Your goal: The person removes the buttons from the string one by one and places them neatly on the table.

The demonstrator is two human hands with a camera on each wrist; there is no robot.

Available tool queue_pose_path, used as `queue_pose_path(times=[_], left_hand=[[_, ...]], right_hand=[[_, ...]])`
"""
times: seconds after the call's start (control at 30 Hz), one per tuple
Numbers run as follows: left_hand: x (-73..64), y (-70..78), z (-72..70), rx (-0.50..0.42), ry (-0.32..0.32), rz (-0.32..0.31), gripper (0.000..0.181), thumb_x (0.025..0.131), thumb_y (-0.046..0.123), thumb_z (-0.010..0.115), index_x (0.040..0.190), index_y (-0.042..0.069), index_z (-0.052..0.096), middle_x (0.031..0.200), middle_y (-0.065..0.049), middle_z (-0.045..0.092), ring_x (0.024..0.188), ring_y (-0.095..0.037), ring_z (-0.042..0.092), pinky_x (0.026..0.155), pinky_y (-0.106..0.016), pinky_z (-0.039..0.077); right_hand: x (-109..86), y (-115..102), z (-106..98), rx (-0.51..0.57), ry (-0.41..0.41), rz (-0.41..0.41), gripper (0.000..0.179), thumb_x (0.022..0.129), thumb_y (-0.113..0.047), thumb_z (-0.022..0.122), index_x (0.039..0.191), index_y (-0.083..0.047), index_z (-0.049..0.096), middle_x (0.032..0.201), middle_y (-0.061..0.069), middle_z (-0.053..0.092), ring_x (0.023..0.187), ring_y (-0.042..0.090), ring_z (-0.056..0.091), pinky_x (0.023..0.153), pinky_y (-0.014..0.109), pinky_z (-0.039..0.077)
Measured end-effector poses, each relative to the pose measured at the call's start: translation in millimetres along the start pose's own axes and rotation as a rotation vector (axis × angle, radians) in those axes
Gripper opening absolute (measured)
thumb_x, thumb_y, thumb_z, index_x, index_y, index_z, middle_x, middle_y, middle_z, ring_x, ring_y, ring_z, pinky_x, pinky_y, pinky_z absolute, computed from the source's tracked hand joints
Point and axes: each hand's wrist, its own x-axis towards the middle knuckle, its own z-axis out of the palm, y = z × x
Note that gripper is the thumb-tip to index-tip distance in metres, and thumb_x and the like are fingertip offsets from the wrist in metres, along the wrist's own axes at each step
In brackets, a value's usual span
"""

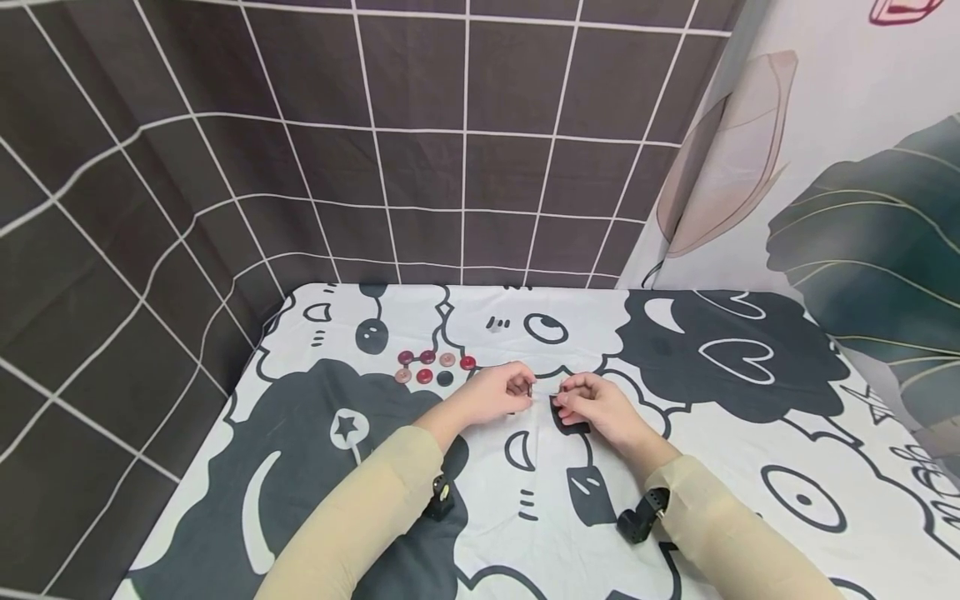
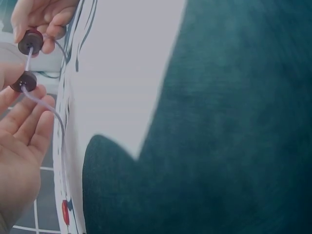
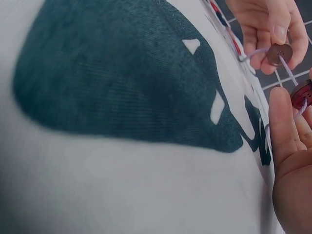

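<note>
In the head view my left hand (image 1: pixel 498 392) and right hand (image 1: pixel 596 406) face each other just above the cloth. My left thumb and fingers pinch a dark brown button (image 2: pixel 24 82). A dark red-brown button (image 3: pixel 303 94) is held between the thumb and fingers of my right hand, a short gap away. Through both buttons runs a pale lilac cord (image 2: pixel 29 61), stretched between them. The cord's slack hangs from the left button toward the cloth; from the right button a thinner-looking length trails off.
Several loose buttons lie left of my hands, including a red button (image 1: pixel 424 377), a pink button (image 1: pixel 447 359) and a dark button (image 1: pixel 445 378). A patterned cloth (image 1: pixel 495 500) covers the table. Behind it hangs a dark checked curtain (image 1: pixel 420 167).
</note>
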Motion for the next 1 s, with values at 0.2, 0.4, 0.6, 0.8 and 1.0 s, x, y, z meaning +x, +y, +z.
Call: queue_pose_path(times=[0.2,0.4,0.6,0.8,1.0], left_hand=[[-0.7,-1.5,-0.8,-0.022,0.001,-0.008,0.032,0.085,0.014,0.066,0.116,0.010,0.058,0.089,0.005,0.059,0.075,-0.009,0.056,0.061,-0.023,0.049],[-2.2,-1.6,-3.6,-0.020,0.014,-0.021,0.034,0.084,0.015,0.066,0.118,0.012,0.059,0.091,0.005,0.059,0.080,-0.010,0.055,0.066,-0.023,0.048],[-2.4,-4.1,-5.8,0.016,0.023,-0.069,0.028,0.086,0.020,0.064,0.114,0.013,0.062,0.094,0.007,0.060,0.086,-0.009,0.055,0.076,-0.025,0.046],[-3.0,-6.4,-10.7,0.041,0.037,-0.066,0.027,0.086,0.020,0.063,0.112,0.011,0.062,0.093,0.004,0.060,0.085,-0.011,0.055,0.079,-0.027,0.045],[-5.2,-5.3,-15.9,0.066,0.046,-0.074,0.033,0.087,0.020,0.062,0.119,0.010,0.061,0.095,0.004,0.061,0.089,-0.012,0.057,0.081,-0.028,0.045]], right_hand=[[-1.4,1,-1,-0.010,-0.002,-0.003,0.031,0.087,-0.002,0.059,0.108,0.017,0.047,0.092,0.022,0.064,0.072,0.016,0.065,0.067,0.032,0.055],[-2.6,1,-2,-0.021,0.003,0.007,0.032,0.088,-0.003,0.059,0.109,0.017,0.047,0.094,0.024,0.064,0.073,0.017,0.065,0.068,0.032,0.055],[-3.2,-1,-3,-0.035,0.009,0.017,0.031,0.088,-0.005,0.059,0.110,0.016,0.048,0.096,0.025,0.063,0.073,0.018,0.065,0.068,0.032,0.055],[-3.4,-1,-2,-0.031,0.007,0.017,0.032,0.088,-0.005,0.059,0.110,0.015,0.048,0.096,0.025,0.063,0.073,0.018,0.065,0.068,0.032,0.055],[-3.1,-1,-3,-0.037,0.008,0.015,0.031,0.088,-0.005,0.059,0.109,0.015,0.048,0.093,0.022,0.064,0.073,0.018,0.065,0.068,0.032,0.055]])
